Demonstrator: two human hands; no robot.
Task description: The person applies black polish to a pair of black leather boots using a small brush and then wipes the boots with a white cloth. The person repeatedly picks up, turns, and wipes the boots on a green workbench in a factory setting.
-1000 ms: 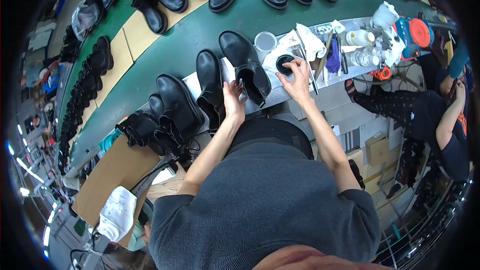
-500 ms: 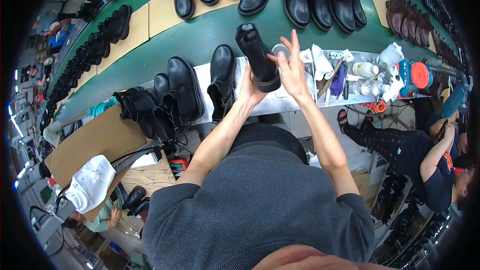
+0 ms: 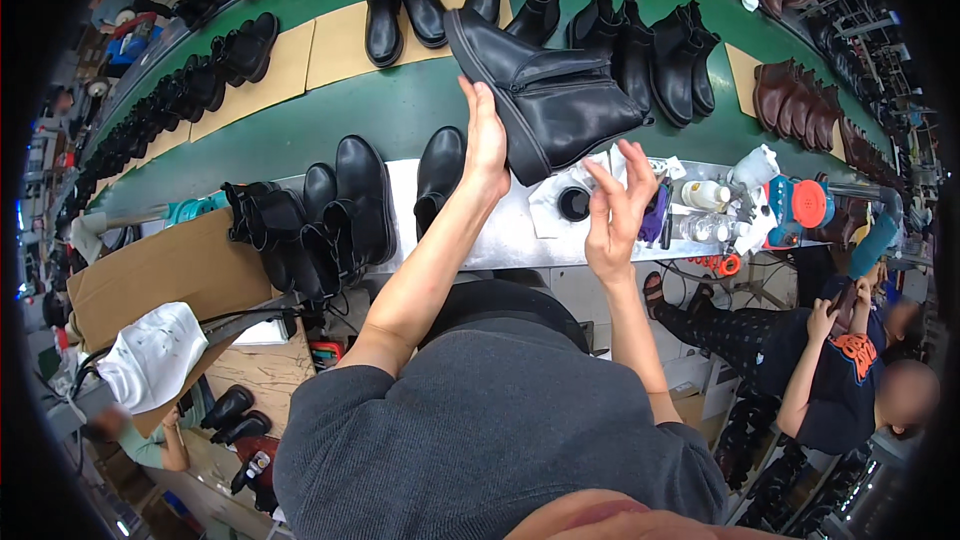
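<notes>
A black leather ankle boot (image 3: 575,115) with a side zip is raised above the metal worktop (image 3: 490,240). Its toe points to the far left and its shaft opening to the right. My left hand (image 3: 485,145) supports it along the sole, fingers stretched up beside the sole edge. Below the shaft, my right hand (image 3: 618,215) is apart from the boot, fingers spread and no held object visible. A small round jar with dark contents (image 3: 574,203) stands just left of it on a white cloth. Another black boot (image 3: 440,165) stands to the left of my left hand.
Black boots (image 3: 350,190) cluster at the left worktop end, and more line the green table (image 3: 400,100) on cardboard strips. Bottles (image 3: 706,195), cloths and a blue-and-red container (image 3: 808,204) crowd the right. A seated person (image 3: 800,370) is at the right.
The boot has turned from upright onto its side, showing its zip, and come up closer to me. My right hand has drawn away from it, down and to the right.
</notes>
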